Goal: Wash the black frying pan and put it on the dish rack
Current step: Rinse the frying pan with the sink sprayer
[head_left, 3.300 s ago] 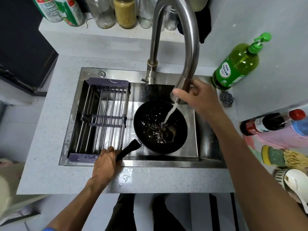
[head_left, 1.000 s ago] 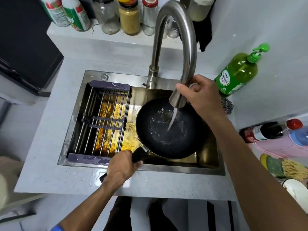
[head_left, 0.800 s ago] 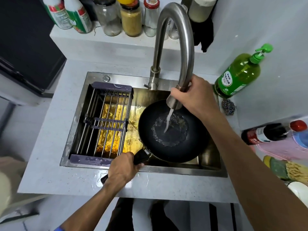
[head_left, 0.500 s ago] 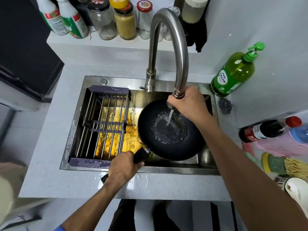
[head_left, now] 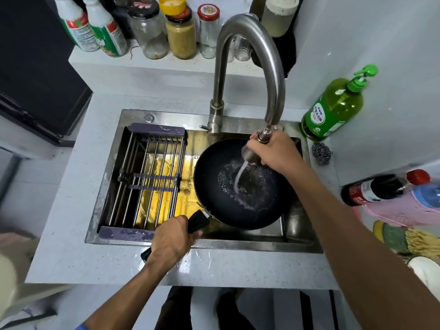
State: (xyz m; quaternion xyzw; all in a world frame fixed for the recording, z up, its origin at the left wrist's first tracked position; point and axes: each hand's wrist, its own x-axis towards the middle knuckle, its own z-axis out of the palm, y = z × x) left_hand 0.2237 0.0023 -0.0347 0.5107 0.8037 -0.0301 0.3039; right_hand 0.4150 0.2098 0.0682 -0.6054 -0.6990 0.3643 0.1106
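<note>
Both grips are full: left hand (head_left: 172,238) wraps the black handle (head_left: 198,221) of the frying pan (head_left: 240,184), right hand (head_left: 273,151) clasps the pulled-down spray head (head_left: 250,154) of the faucet (head_left: 250,67).

With the pan held over the sink (head_left: 295,246), right of the dish rack (head_left: 145,182), and water striking its inner floor, I judge splashing the main risk: the stream lands off-centre and could bounce over the rim onto the already wet worktop (head_left: 214,265). A wet handle might also twist in the left hand, tipping the pan. Yellow greasy water pooled under the rack could foul the pan if it dips. Hidden: the pan's underside, the sink drain and the spray head's nozzle behind the right fingers; whether residue remains on the dark coating is hard to tell.
</note>
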